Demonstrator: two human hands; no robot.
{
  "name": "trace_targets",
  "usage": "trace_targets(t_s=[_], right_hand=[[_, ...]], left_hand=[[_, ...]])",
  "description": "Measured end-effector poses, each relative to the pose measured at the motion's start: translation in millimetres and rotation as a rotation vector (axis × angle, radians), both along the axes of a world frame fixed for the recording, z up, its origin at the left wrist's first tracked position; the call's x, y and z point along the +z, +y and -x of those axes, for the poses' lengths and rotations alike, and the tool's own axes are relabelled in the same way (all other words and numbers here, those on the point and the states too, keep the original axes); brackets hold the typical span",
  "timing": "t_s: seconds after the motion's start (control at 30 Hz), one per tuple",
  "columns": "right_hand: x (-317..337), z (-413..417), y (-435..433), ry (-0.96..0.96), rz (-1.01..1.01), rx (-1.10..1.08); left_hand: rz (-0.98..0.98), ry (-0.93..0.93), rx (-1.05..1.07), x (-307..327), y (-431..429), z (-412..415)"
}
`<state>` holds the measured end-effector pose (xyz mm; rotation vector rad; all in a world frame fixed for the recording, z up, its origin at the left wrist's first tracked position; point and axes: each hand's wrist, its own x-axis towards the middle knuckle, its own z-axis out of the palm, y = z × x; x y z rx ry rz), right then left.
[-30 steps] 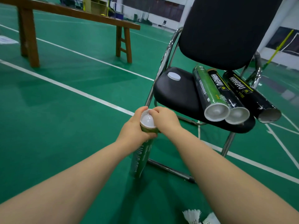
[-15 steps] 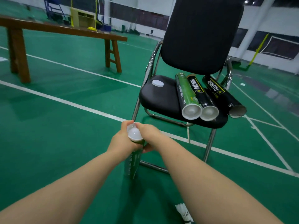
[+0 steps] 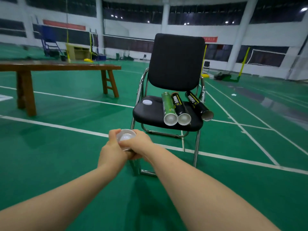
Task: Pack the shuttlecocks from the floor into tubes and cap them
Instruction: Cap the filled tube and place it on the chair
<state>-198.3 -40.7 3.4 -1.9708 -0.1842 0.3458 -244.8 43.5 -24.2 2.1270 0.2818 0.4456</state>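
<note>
My left grip (image 3: 113, 151) and right grip (image 3: 139, 145) both curl tight round the capped tube (image 3: 126, 138), held in front of the chair (image 3: 176, 64). Three more tubes (image 3: 168, 107) lie on its seat beside a loose cap (image 3: 147, 102).

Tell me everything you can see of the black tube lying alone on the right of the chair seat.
The black tube is a long, cardboard-looking cylinder with a yellow stripe and HANGYU lettering. It lies slanted on the chair seat, its near end uncapped and jutting past the seat's right edge, apart from the two capped tubes on its left.
</note>
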Motion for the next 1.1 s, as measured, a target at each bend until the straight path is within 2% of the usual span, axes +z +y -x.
trace_targets(t_s=[0.33, 0.5, 0.7, 0.83, 1.1], right_hand=[[98, 58, -41, -0.196, -0.291, -0.017], [134, 69, -75, -0.45, -0.356, -0.052], [128, 30, -134, -0.616, -0.159, -0.115], [107, -25, -181, -0.616, 0.05, -0.185], [60, -133, -230, -0.511, 0.269, -0.208]], left_hand=[[-0.182, -0.286, -0.105, 109, -33, 57], [-0.275, -0.4, -0.202, 155, -61, 59], [-0.486, -0.328, -0.364, 158, -99, 7], [-0.622, -0.224, -0.476, 128, -120, -58], [-0.597, -0.051, -0.505, 71, -132, -173]])
